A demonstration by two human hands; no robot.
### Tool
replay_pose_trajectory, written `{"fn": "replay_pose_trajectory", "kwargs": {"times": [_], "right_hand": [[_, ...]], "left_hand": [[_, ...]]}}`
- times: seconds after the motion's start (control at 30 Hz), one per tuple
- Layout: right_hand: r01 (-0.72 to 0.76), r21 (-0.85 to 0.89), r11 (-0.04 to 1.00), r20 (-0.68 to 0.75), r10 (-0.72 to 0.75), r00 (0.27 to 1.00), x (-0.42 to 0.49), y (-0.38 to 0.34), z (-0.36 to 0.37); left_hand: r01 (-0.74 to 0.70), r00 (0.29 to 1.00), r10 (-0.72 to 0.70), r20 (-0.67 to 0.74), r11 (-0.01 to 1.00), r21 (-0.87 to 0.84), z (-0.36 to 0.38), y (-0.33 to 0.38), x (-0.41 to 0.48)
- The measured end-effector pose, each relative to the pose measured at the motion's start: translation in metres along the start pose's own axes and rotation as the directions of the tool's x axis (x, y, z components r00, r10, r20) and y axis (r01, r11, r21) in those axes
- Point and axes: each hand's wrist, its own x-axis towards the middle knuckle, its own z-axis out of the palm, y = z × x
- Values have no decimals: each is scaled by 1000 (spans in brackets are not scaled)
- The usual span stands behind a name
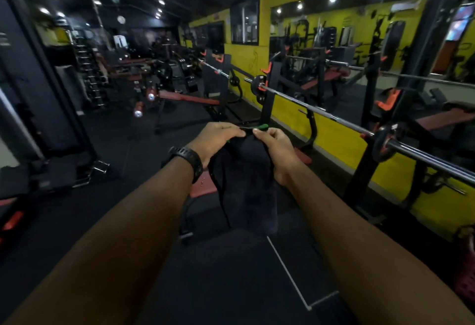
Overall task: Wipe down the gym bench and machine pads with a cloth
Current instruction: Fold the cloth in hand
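Both forearms are reaching forward, and the left hand (216,142) and right hand (275,150) are sitting close together, each pinching the top edge of a dark cloth (252,188) with curled fingers. A black wristwatch (191,161) is sitting on the left wrist. The cloth is hanging straight down from the two hands, with a green trim (262,127) showing at its top edge between the fingertips.

Below the hands, and mostly hidden behind the hanging cloth, a red-padded gym bench (203,188) is standing on the dark rubber floor (128,209); the cloth is not visibly touching the pad. A thin white line (288,273) is running across the floor beneath the right forearm.

To the right of the right hand, a steel barbell (321,112) is resting on a black rack, carrying a small weight plate (385,146) at its near end. Just past it, a yellow wall (331,134) is rising with a large mirror (359,42) above.

Beyond the hands and a little to the left, another red-padded bench (190,98) is standing under a second racked bar, with more dark machines blurring into the far end of the room.
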Motion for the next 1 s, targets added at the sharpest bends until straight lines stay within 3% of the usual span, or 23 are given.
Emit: {"fn": "replay_pose_trajectory", "kwargs": {"times": [0.13, 0.23, 0.3, 0.4, 0.43, 0.5, 0.57, 0.63, 0.73, 0.83, 0.9, 1.0], "right_hand": [[-7, 145, 989, -64, 16, 998, 50, -6, 6], [-8, 152, 988, -125, 27, 992, 82, -8, 5], [-25, 125, 992, -206, 51, 977, 97, -11, 3], [-48, 81, 996, -277, 69, 958, 121, -2, -2], [-83, 83, 993, -254, 102, 962, 127, 3, -3], [-243, 115, 963, -73, 252, 965, 135, 15, -4], [-417, 80, 905, 173, 400, 900, 139, 24, -4], [-463, -25, 886, 304, 448, 841, 144, 36, -4], [-425, -137, 895, 335, 446, 830, 161, 55, 7], [-362, -12, 932, 205, 356, 912, 191, 68, 33], [-283, 46, 958, 124, 276, 953, 211, 70, 55], [-225, 114, 968, 32, 223, 974, 241, 73, 87]], "left_hand": [[151, 984, -111, 138, 934, -325, -2, 0, 25], [224, 966, -168, 197, 926, -305, 4, -18, 34], [221, 973, -199, 115, 946, -236, 7, -39, 49], [161, 967, -213, -143, 938, -309, 16, -59, 78], [137, 955, -215, -205, 931, -339, 19, -62, 85], [85, 929, -210, -306, 923, -376, 22, -66, 103], [51, 905, -213, -368, 914, -403, 21, -68, 126], [49, 878, -234, -417, 911, -409, 14, -70, 147], [94, 831, -293, -473, 912, -400, -11, -77, 183], [169, 753, -393, -528, 891, -422, -47, -92, 214], [260, 728, -490, -479, 844, -469, -68, -102, 230], [454, 774, -599, -204, 750, -481, -91, -103, 236]]}}
